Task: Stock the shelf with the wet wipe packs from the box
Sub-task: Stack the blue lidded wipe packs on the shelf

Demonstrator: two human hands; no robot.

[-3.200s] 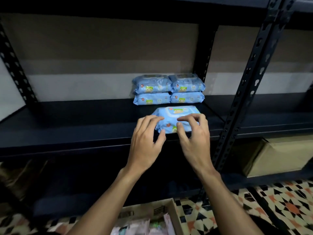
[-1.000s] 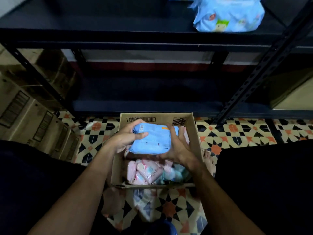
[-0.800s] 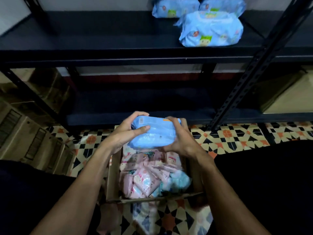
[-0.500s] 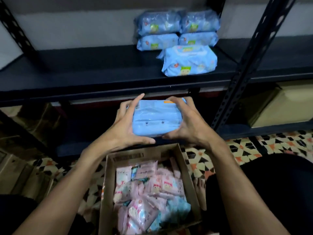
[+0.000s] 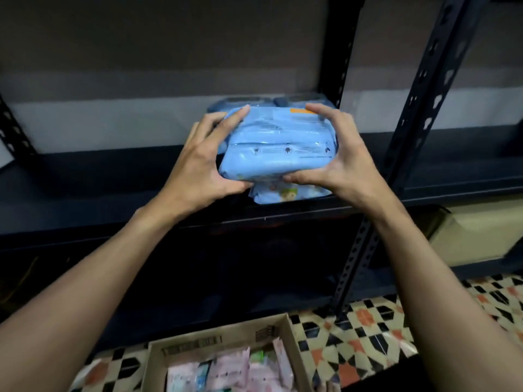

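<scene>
Both hands grip one blue wet wipe pack (image 5: 277, 145) by its ends. The left hand (image 5: 198, 168) curls round the left end and the right hand (image 5: 339, 165) round the right, thumbs under the near edge. The pack hangs just above a second blue pack (image 5: 285, 195) lying at the near edge of the black metal shelf (image 5: 99, 193). Whether the two touch cannot be told. Behind them the tops of two more packs (image 5: 240, 101) show, largely hidden. The shelf lies bare to the left; a perforated upright post (image 5: 418, 131) stands close on the right. Below, near, an open cardboard box (image 5: 226, 338) on the patterned tile floor (image 5: 368, 329) holds mostly pink packs (image 5: 235, 372), too crowded to count.
</scene>
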